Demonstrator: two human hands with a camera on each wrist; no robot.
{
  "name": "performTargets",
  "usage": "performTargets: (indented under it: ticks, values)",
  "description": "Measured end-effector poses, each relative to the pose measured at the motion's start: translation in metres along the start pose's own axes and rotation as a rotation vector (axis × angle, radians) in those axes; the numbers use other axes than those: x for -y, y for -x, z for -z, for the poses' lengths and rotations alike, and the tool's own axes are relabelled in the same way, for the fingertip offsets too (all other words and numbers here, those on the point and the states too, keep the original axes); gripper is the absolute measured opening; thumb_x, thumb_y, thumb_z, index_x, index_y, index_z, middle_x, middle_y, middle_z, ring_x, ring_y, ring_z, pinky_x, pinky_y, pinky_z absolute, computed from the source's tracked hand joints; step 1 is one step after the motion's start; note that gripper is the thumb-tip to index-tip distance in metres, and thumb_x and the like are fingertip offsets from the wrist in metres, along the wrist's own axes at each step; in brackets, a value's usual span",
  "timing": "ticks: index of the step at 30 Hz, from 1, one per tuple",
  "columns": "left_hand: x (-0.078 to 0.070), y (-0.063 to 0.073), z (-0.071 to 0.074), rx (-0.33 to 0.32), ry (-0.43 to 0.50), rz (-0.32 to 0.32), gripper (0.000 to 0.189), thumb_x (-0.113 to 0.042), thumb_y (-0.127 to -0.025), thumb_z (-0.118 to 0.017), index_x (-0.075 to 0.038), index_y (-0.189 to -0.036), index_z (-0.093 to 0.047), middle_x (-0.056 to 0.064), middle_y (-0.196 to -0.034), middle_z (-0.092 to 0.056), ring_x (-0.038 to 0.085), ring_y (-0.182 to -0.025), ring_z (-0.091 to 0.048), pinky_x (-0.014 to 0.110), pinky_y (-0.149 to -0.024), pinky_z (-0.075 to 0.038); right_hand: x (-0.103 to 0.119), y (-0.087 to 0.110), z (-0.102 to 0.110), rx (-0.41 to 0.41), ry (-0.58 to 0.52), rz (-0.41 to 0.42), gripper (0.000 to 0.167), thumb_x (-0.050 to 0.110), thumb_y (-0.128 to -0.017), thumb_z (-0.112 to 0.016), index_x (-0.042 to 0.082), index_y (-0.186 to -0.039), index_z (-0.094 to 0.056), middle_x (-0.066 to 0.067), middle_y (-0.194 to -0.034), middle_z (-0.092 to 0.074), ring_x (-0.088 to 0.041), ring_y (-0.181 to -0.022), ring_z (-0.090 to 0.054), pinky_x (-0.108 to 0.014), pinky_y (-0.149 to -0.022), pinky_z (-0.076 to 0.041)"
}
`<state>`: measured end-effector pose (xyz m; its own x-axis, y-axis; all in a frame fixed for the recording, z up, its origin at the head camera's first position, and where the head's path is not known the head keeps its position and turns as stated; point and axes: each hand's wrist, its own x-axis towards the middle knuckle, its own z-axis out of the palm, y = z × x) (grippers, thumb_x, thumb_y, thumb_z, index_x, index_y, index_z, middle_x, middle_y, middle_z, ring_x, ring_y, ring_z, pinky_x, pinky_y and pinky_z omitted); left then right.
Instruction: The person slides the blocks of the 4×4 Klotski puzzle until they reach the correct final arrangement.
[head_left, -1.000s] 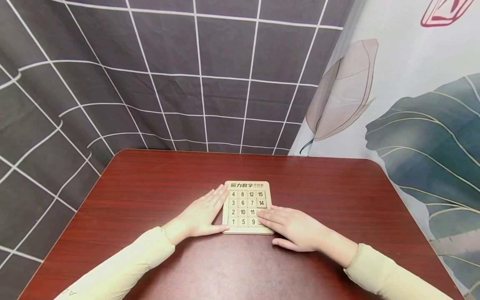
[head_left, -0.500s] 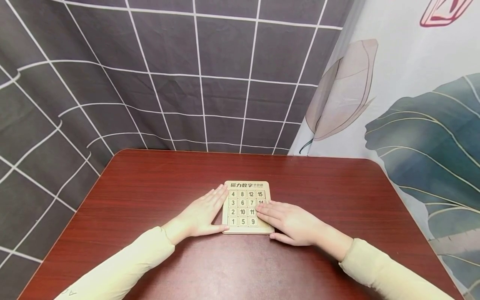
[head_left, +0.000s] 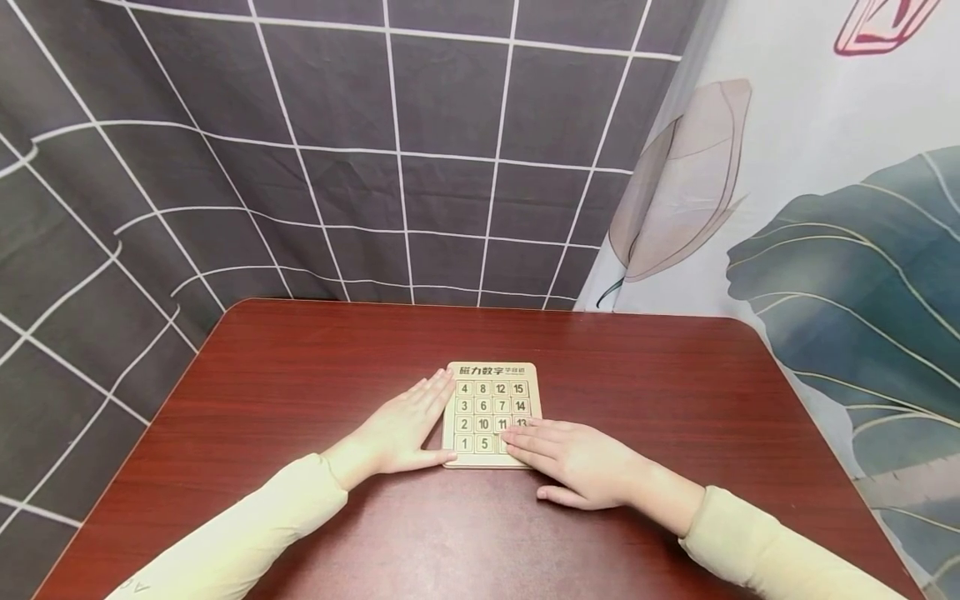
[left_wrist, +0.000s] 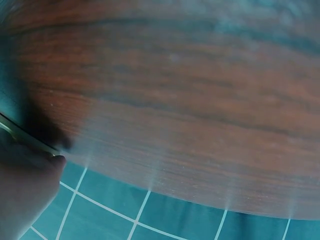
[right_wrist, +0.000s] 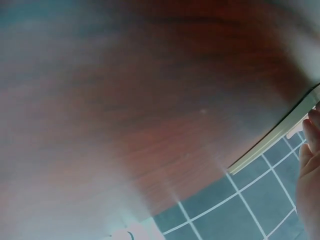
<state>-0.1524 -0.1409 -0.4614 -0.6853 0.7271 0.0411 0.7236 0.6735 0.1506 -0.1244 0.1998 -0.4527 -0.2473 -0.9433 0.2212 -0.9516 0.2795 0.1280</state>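
A pale number sliding puzzle (head_left: 480, 460) lies flat on the table, its heading at the far end. My left hand (head_left: 401, 429) rests along its left side, fingers extended on the edge and thumb near the lower-left corner. The straight fingers of my right hand (head_left: 581, 462) press on the lower-right tiles. They cover the bottom row right of tile 5 (head_left: 484, 444) and part of tile 13 (head_left: 522, 422). In the right wrist view the puzzle's side edge (right_wrist: 275, 137) runs beside my fingers. The left wrist view catches only part of my left hand (left_wrist: 25, 192).
The dark red wooden table (head_left: 315, 358) has rounded far corners. Behind it hangs a dark grey curtain (head_left: 450, 92) with white grid lines. A white curtain with leaf prints (head_left: 847, 275) hangs at the right.
My right hand moved up over tile 14, then back down and left over the bottom row. Tile 13 now shows below 14, and tile 9 is covered. My left hand stayed in place.
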Motion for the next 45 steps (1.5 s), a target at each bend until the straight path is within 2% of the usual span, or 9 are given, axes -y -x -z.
performTargets:
  ticks: [9, 14, 21, 27, 33, 38, 45]
  values:
    - [0.001, 0.000, -0.001, 0.005, -0.010, 0.001, 0.103, -0.061, -0.097, -0.063, 0.009, -0.164, -0.027, 0.027, -0.174, -0.022, 0.038, -0.163, -0.027, 0.048, -0.133, -0.030, -0.002, 0.020, 0.002, -0.013, -0.009, -0.048, 0.063, 0.041, -0.100, -0.070, 0.004, -0.149, -0.059, -0.009, -0.153, -0.063, -0.021, -0.144, -0.059, -0.039, -0.121, -0.044]
    - [0.001, 0.000, -0.003, 0.010, -0.011, 0.007, 0.104, -0.063, -0.098, -0.062, 0.008, -0.164, -0.026, 0.026, -0.175, -0.021, 0.037, -0.164, -0.025, 0.046, -0.134, -0.028, -0.001, 0.024, 0.000, -0.030, -0.013, -0.049, 0.063, 0.041, -0.101, -0.069, 0.003, -0.150, -0.058, -0.010, -0.154, -0.062, -0.021, -0.144, -0.059, -0.040, -0.121, -0.043]
    - [0.001, 0.001, -0.002, 0.012, -0.009, 0.009, 0.104, -0.062, -0.097, -0.063, 0.009, -0.164, -0.027, 0.026, -0.175, -0.022, 0.038, -0.163, -0.025, 0.047, -0.134, -0.029, 0.000, 0.012, -0.003, -0.038, -0.039, -0.037, 0.065, 0.040, -0.100, -0.070, 0.004, -0.152, -0.056, -0.009, -0.156, -0.060, -0.024, -0.145, -0.058, -0.044, -0.117, -0.050]
    - [0.001, 0.001, -0.002, 0.004, -0.010, 0.006, 0.103, -0.061, -0.097, -0.064, 0.010, -0.163, -0.028, 0.027, -0.174, -0.024, 0.039, -0.163, -0.028, 0.049, -0.133, -0.031, 0.001, -0.008, -0.005, -0.045, -0.029, 0.019, 0.067, 0.041, -0.099, -0.070, 0.002, -0.152, -0.056, -0.011, -0.155, -0.060, -0.023, -0.146, -0.057, -0.043, -0.119, -0.050]
    - [0.002, 0.000, -0.003, -0.006, -0.031, -0.002, 0.103, -0.062, -0.097, -0.063, 0.010, -0.162, -0.029, 0.028, -0.173, -0.025, 0.039, -0.162, -0.028, 0.048, -0.133, -0.031, 0.002, -0.021, -0.007, -0.019, -0.031, 0.040, 0.068, 0.042, -0.099, -0.070, 0.001, -0.152, -0.056, -0.012, -0.155, -0.060, -0.023, -0.147, -0.056, -0.041, -0.121, -0.048]
    - [0.001, 0.000, -0.003, 0.002, -0.030, 0.006, 0.104, -0.063, -0.097, -0.062, 0.009, -0.163, -0.028, 0.027, -0.174, -0.023, 0.037, -0.163, -0.026, 0.046, -0.133, -0.029, 0.002, -0.020, -0.005, -0.006, -0.028, 0.044, 0.068, 0.041, -0.100, -0.070, -0.001, -0.151, -0.056, -0.013, -0.154, -0.061, -0.024, -0.145, -0.058, -0.042, -0.120, -0.050]
    - [0.001, 0.000, -0.001, 0.008, -0.028, 0.005, 0.104, -0.063, -0.097, -0.062, 0.009, -0.164, -0.027, 0.027, -0.174, -0.022, 0.038, -0.163, -0.026, 0.047, -0.133, -0.029, 0.003, -0.007, 0.001, -0.001, -0.049, -0.001, 0.064, 0.039, -0.100, -0.070, 0.001, -0.150, -0.057, -0.012, -0.153, -0.062, -0.024, -0.144, -0.059, -0.042, -0.118, -0.051]
